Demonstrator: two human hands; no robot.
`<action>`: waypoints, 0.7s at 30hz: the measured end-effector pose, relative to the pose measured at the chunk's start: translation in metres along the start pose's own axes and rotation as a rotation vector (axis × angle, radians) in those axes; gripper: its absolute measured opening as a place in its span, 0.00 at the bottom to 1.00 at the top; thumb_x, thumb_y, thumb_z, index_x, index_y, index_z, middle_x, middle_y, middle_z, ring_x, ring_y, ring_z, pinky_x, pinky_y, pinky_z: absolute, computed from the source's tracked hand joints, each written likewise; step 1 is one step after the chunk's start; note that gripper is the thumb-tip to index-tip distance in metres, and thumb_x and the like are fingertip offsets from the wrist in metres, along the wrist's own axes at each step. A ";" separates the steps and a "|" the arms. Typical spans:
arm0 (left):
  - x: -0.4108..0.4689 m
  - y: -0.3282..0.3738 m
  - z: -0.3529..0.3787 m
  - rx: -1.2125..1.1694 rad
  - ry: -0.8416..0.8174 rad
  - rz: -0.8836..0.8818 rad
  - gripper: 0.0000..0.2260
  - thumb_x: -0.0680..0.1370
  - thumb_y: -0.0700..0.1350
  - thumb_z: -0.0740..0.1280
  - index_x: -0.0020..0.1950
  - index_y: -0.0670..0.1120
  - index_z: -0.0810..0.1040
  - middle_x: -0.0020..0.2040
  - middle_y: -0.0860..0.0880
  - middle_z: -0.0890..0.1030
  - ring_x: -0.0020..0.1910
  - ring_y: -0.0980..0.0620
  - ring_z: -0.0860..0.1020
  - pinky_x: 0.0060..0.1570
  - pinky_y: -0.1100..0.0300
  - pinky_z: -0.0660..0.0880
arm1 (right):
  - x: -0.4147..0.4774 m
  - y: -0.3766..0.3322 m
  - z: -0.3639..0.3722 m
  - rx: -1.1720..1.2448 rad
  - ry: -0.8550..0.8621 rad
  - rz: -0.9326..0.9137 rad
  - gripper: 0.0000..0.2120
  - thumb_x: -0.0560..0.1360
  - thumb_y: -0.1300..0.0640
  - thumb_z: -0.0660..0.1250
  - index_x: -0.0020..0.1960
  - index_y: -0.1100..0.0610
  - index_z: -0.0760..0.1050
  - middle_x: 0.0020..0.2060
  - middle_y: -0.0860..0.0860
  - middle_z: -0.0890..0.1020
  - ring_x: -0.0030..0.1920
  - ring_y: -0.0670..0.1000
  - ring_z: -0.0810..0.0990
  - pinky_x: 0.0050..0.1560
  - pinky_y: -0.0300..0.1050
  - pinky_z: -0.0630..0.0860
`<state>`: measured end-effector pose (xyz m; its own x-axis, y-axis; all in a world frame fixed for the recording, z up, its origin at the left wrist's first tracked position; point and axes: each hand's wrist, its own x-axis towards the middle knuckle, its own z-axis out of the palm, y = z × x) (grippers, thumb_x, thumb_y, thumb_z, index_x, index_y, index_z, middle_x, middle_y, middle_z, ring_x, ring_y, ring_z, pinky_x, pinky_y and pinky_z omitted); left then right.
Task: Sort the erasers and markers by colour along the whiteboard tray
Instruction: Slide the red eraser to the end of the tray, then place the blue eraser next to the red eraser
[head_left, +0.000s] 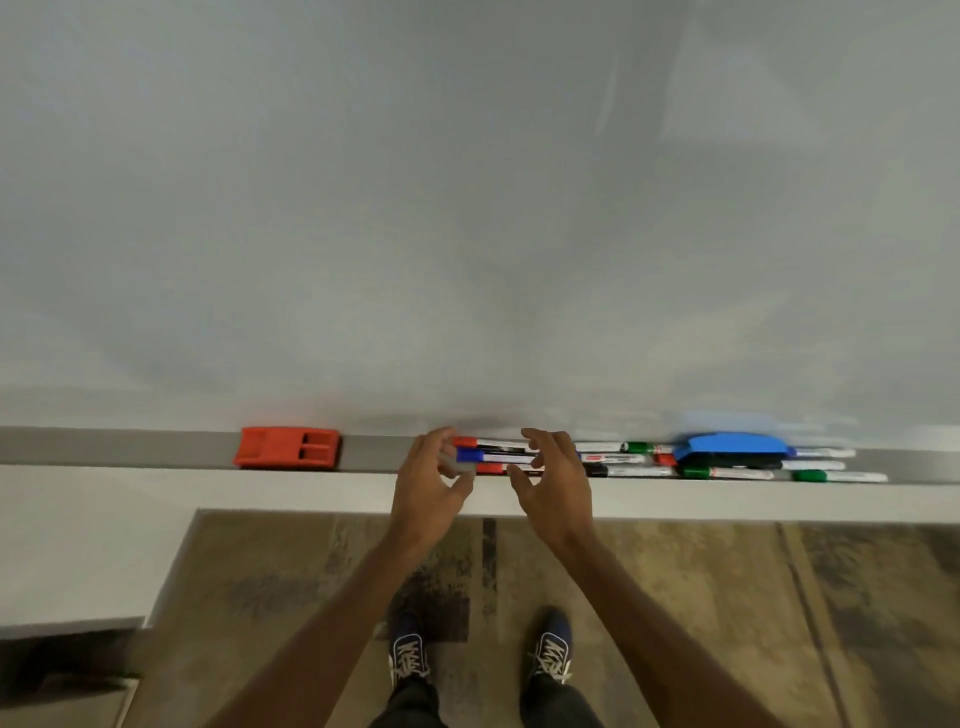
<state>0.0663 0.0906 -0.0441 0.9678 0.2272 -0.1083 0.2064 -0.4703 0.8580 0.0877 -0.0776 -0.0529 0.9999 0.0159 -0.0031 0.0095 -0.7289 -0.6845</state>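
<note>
Left hand (431, 480) and right hand (556, 486) reach forward side by side, fingers (546, 441) half-curled, thumbs spread apart.

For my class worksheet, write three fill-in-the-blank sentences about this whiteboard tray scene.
The red eraser lies to the ___ of the left hand.
The blue eraser rests on top of several ___.
Between the left hand and the right hand, the middle marker has a ___ cap.
Missing words: left; markers; blue.
</note>
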 end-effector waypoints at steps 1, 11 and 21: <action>-0.003 0.010 0.017 -0.018 -0.016 -0.006 0.22 0.72 0.40 0.76 0.64 0.49 0.75 0.52 0.52 0.80 0.42 0.56 0.80 0.40 0.71 0.77 | 0.000 0.014 -0.016 0.007 0.020 0.015 0.23 0.74 0.55 0.74 0.67 0.51 0.73 0.61 0.50 0.77 0.51 0.48 0.80 0.48 0.47 0.82; -0.023 0.091 0.165 -0.121 -0.174 -0.011 0.25 0.70 0.50 0.78 0.64 0.48 0.75 0.52 0.50 0.81 0.45 0.53 0.81 0.46 0.55 0.80 | 0.010 0.130 -0.140 0.077 0.162 0.123 0.21 0.74 0.51 0.74 0.64 0.56 0.75 0.57 0.53 0.77 0.50 0.49 0.78 0.50 0.39 0.77; -0.008 0.132 0.260 -0.057 -0.270 -0.074 0.15 0.75 0.51 0.73 0.56 0.44 0.78 0.46 0.49 0.79 0.45 0.52 0.78 0.42 0.65 0.71 | 0.036 0.223 -0.209 0.176 0.341 0.397 0.17 0.77 0.52 0.70 0.62 0.58 0.76 0.56 0.57 0.76 0.45 0.51 0.79 0.50 0.42 0.72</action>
<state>0.1231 -0.1955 -0.0606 0.9554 0.0198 -0.2947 0.2766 -0.4106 0.8689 0.1290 -0.3827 -0.0537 0.8743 -0.4804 -0.0698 -0.3421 -0.5077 -0.7907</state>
